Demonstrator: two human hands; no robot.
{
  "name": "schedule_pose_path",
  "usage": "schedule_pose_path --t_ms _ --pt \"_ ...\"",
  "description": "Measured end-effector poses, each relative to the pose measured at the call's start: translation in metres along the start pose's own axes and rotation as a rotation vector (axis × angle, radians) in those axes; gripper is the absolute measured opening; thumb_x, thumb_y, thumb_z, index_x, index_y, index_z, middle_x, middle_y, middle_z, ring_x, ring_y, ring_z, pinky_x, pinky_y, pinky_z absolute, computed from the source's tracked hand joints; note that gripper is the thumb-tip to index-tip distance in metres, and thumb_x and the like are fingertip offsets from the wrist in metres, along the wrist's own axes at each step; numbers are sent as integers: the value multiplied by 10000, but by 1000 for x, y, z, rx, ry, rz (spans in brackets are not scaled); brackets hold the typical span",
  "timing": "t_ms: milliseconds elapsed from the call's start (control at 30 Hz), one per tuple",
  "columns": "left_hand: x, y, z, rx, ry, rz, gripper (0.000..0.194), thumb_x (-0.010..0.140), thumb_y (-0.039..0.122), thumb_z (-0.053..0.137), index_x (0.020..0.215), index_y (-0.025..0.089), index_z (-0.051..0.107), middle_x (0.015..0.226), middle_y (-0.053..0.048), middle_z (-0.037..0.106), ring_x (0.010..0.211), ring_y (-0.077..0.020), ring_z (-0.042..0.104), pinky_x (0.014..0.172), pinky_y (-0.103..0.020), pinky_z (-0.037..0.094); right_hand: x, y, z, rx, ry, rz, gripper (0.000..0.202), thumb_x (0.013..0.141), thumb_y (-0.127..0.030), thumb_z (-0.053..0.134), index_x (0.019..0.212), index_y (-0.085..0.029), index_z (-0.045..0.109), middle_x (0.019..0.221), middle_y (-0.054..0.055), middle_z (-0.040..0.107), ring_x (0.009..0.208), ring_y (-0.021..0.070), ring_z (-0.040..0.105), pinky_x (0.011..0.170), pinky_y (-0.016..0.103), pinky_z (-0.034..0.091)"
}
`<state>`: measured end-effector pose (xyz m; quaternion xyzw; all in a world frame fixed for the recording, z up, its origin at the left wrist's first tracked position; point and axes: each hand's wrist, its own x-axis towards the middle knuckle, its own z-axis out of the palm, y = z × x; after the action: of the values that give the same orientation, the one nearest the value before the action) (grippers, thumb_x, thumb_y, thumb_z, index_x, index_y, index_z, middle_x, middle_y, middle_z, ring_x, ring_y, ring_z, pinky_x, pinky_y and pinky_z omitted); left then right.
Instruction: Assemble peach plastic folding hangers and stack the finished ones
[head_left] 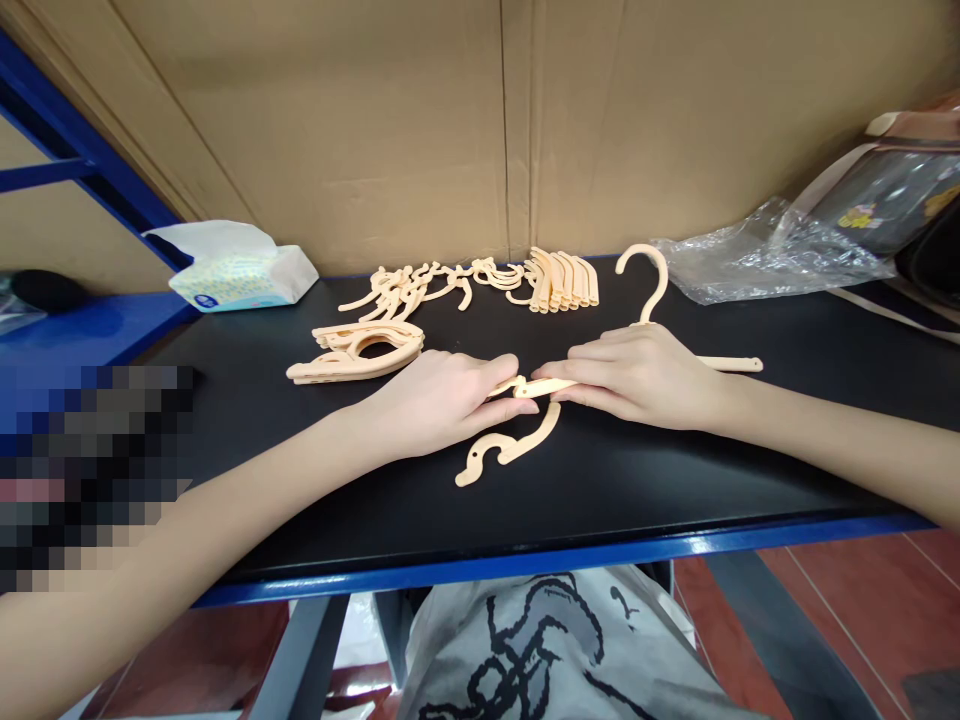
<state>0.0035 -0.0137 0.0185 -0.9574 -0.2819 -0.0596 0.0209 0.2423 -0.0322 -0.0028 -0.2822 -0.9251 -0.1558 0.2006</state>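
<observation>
Between thumb and fingers, my left hand point(442, 400) pinches the end of a small cream plastic hanger arm. My right hand point(645, 378) is closed around the body of a cream folding clothes hanger point(658, 272). Its hook sticks up behind my knuckles, and one straight arm pokes out to the right. The two held parts meet at a joint between my hands; my fingers hide most of it. Just in front of my hands, a loose curved hanger arm point(525, 440) lies on the black table top point(360, 500).
Folded hangers point(367, 350) are stacked at left. Behind lie a heap of hooks and arms point(405, 290) and a row of straight pieces point(564, 280). A tissue pack point(240, 270) stands back left. Clear plastic wrap point(765, 255) and a bag point(900, 190) sit back right, before a cardboard wall point(360, 130).
</observation>
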Motion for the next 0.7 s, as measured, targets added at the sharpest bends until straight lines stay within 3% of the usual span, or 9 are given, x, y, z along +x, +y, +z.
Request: schedule_pose_path --t_ms 233,700 --pt "1 2 -1 115 -25 -10 364 945 477 387 746 178 443 480 51 443 402 -127 443 428 -224 190 0 -1 1 66 -39 33 308 969 -363 392 1115 -229 628 815 -20 694 619 98 570 572 235 353" --pt "-1 -2 7 377 77 102 442 980 469 261 788 152 502 465 16 523 393 -158 541 403 -252 135 -1 -2 0 224 -116 99 335 973 -372 369 1103 -206 630 868 8 712 684 115 629 554 226 345"
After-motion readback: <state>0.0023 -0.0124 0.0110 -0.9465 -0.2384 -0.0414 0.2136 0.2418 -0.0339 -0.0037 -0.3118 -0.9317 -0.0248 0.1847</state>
